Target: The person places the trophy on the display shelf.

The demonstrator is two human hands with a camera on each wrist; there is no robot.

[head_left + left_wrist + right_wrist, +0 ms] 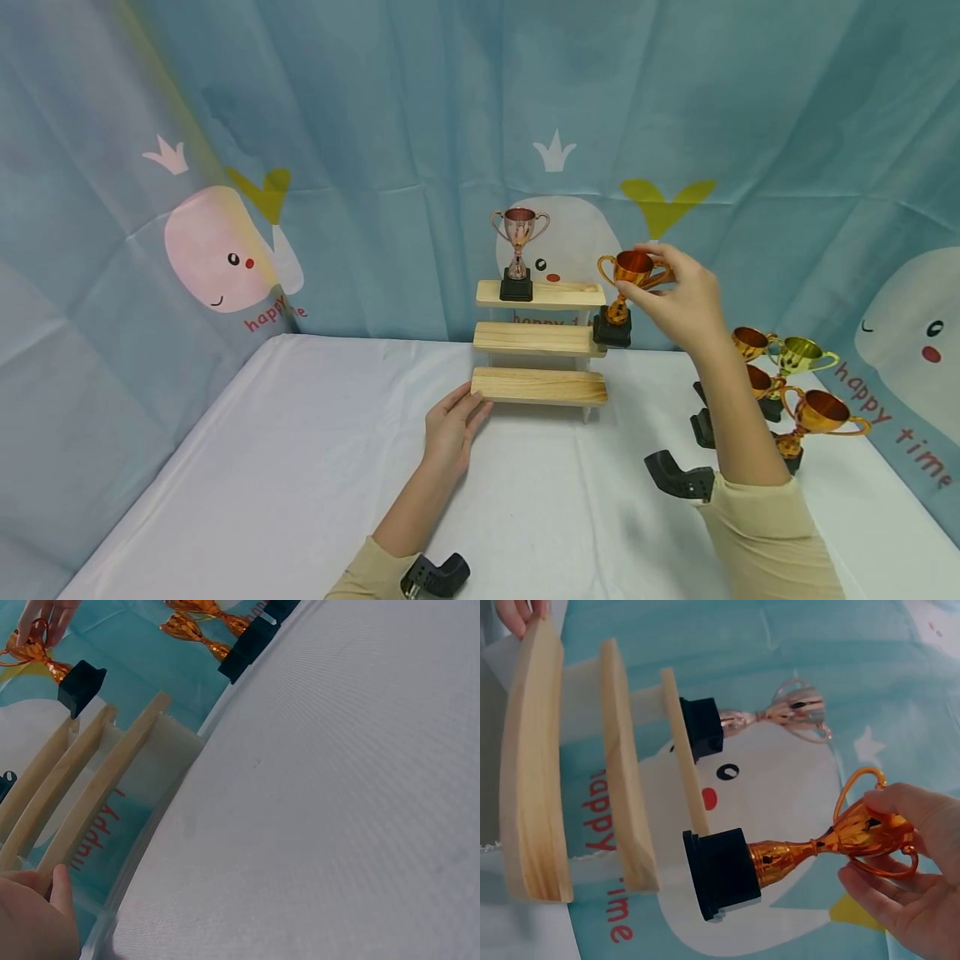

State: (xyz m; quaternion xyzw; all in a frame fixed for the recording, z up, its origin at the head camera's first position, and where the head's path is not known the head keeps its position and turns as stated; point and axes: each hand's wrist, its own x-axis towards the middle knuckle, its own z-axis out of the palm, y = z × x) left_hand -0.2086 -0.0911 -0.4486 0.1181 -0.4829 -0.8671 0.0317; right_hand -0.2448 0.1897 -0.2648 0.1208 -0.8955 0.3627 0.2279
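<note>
Left hand (450, 429) flat, steadies rack (540, 386); right hand (682, 300) pinches orange cup (626, 296) at rack's 3 o'clock. One cup (518, 250) shelved, four cups (787, 387) remain.

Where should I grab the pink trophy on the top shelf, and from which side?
Take the pink trophy by its thin stem, just under the cup, coming from the front. It stands upright on the top shelf, with handles sticking out left and right, and the curtain is behind it.

Light was bright and even, shadows soft; the head view bent at its edges, wrist views slightly blurred.
</note>
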